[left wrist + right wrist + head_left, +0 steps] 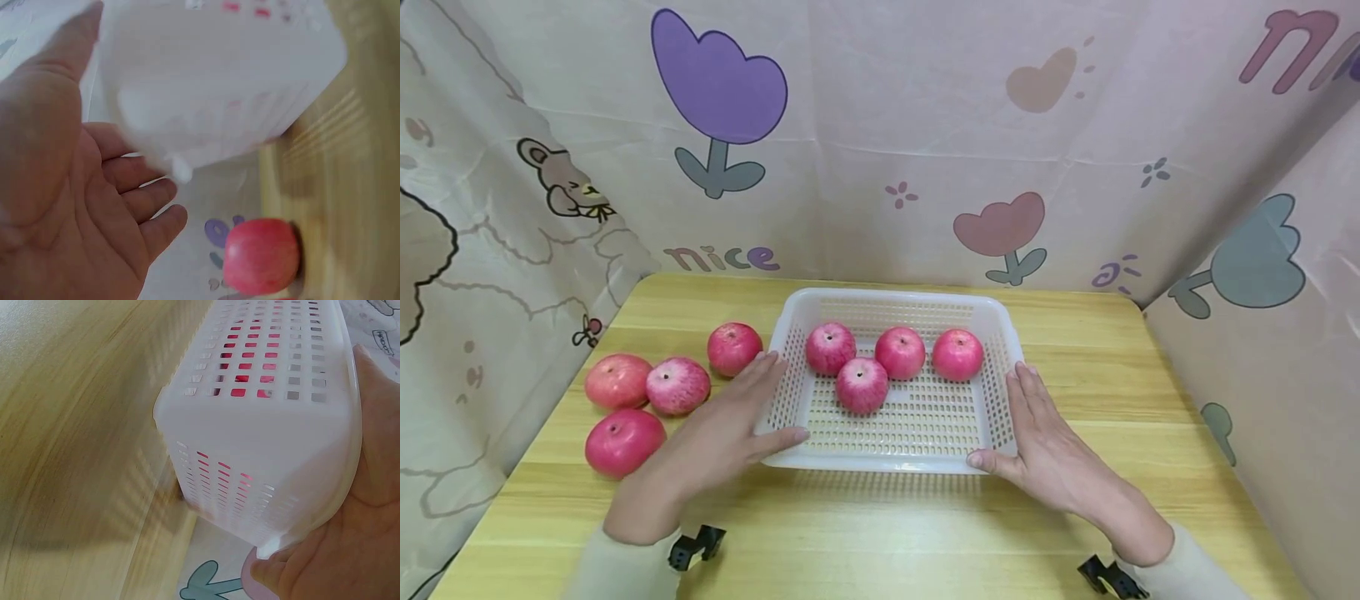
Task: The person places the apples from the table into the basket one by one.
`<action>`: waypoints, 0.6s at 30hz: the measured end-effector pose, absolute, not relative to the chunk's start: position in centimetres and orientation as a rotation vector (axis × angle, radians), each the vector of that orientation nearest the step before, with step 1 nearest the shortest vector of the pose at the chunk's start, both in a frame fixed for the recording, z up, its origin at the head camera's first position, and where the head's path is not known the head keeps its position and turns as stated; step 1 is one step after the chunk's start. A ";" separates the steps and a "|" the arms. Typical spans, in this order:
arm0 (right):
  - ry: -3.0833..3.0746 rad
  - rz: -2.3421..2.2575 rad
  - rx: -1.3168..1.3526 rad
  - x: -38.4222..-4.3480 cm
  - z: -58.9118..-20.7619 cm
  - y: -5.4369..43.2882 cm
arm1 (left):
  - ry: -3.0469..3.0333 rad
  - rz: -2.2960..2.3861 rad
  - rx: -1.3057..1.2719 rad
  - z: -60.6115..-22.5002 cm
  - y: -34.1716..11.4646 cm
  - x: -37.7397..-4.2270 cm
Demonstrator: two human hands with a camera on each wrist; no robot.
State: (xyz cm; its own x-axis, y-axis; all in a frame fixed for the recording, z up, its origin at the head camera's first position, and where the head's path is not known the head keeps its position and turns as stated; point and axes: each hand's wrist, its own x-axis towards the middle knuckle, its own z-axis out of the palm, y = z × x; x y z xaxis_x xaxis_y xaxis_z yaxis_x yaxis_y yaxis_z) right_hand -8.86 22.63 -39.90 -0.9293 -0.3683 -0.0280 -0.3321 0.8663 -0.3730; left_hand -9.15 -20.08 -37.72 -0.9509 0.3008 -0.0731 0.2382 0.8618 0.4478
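Note:
A white perforated plastic basket [880,463] stands on the table with several pink-red apples [862,386] in it. My left hand [722,433] is at the basket's near left corner, fingers extended along the outer left wall and thumb over the near rim. In the left wrist view, its fingers are spread beside the blurred basket [231,69]. At the near right corner, my right hand [1048,450] lays straight fingers against the right wall, its thumb on the near rim. The right wrist view shows that palm [369,506] against the basket's rim.
Several more apples [625,443] lie on the wooden table [880,533] left of the basket, close to my left hand and forearm. A printed curtain [865,108] hangs behind the table and along both sides.

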 end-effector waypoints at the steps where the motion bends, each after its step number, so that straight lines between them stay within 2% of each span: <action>1: 2.941 -0.561 -0.555 -8.9 -39.9 22.6 | 2.909 0.673 0.428 -37.5 -20.5 -9.3; 4: 2.947 -0.561 -0.559 -8.9 -40.0 22.6 | 2.958 0.674 0.412 -36.6 -21.7 -9.9; 11: 2.950 -0.558 -0.548 -8.8 -40.0 22.5 | 3.000 0.557 0.201 -35.4 -24.1 -12.8; 18: 2.973 -0.515 -0.553 -8.8 -39.8 22.4 | 2.963 0.441 0.165 -35.5 -25.0 -15.3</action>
